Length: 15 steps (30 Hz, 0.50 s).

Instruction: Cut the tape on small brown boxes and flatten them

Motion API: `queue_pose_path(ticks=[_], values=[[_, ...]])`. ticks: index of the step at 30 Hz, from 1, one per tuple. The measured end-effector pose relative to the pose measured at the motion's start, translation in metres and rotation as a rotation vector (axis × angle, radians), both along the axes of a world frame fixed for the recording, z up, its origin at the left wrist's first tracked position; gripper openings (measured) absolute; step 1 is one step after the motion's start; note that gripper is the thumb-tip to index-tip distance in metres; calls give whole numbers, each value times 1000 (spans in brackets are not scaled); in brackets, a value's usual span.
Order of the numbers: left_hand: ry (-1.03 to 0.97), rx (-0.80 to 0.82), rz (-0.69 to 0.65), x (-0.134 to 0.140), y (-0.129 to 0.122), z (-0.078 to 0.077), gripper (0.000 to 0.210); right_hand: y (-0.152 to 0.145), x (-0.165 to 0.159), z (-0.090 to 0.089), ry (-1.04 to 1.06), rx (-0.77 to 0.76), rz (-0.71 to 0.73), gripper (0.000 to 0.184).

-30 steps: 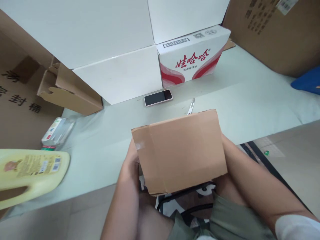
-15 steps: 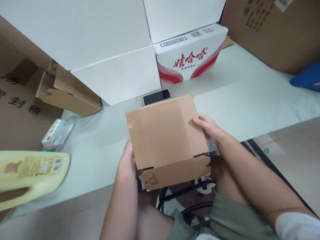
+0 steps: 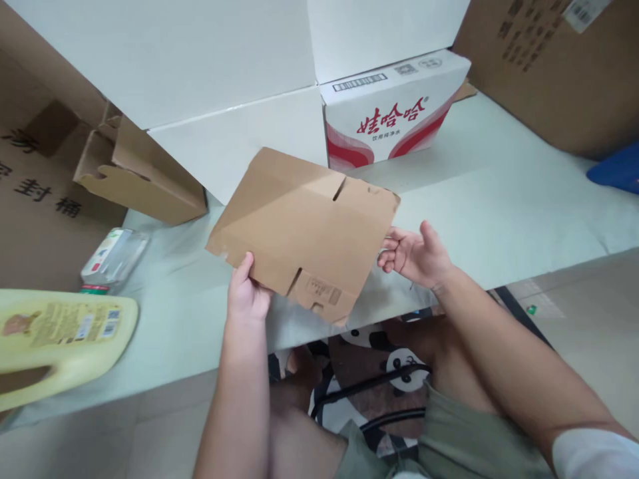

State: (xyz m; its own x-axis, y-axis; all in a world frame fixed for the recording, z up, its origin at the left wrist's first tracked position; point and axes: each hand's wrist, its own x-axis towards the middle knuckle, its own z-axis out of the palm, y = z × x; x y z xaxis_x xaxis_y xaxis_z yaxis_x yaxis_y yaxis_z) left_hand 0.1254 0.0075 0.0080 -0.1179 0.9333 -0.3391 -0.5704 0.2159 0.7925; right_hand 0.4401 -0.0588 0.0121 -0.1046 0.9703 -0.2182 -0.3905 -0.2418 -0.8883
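Note:
A flat brown cardboard box blank (image 3: 299,229) with slots and a small printed stamp is held tilted above the table. My left hand (image 3: 248,289) grips its near left edge, thumb on top and the other fingers hidden beneath. Just off the right edge of the cardboard is my right hand (image 3: 412,256), palm up, its fingers apart and slightly curled with nothing in them. Whether its fingertips touch the edge I cannot tell.
On the pale-covered table (image 3: 524,193) stand a white carton with red lettering (image 3: 394,123), white boxes (image 3: 239,143) and an opened brown carton (image 3: 150,173). At left lie a clear bottle (image 3: 117,259) and a yellow jug (image 3: 70,339). A blue object (image 3: 616,169) is far right.
The cardboard has turned, its slotted flap swinging from the near side to the right. My right hand has let go of it and opened; my left hand still holds on.

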Motion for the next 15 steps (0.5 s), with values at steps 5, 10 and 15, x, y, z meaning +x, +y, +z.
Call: queue_pose_path(ticks=[5, 10, 15], values=[[2, -23, -62, 6, -3, -2, 33, -6, -43, -5, -56, -82, -52, 45], [-60, -13, -234, 7, -13, 11, 28, -31, -28, 1, -2, -121, -300, 45], [-66, -11, -312, 13, -16, 16, 25, -96, 60, 22, -244, -86, -728, 33]])
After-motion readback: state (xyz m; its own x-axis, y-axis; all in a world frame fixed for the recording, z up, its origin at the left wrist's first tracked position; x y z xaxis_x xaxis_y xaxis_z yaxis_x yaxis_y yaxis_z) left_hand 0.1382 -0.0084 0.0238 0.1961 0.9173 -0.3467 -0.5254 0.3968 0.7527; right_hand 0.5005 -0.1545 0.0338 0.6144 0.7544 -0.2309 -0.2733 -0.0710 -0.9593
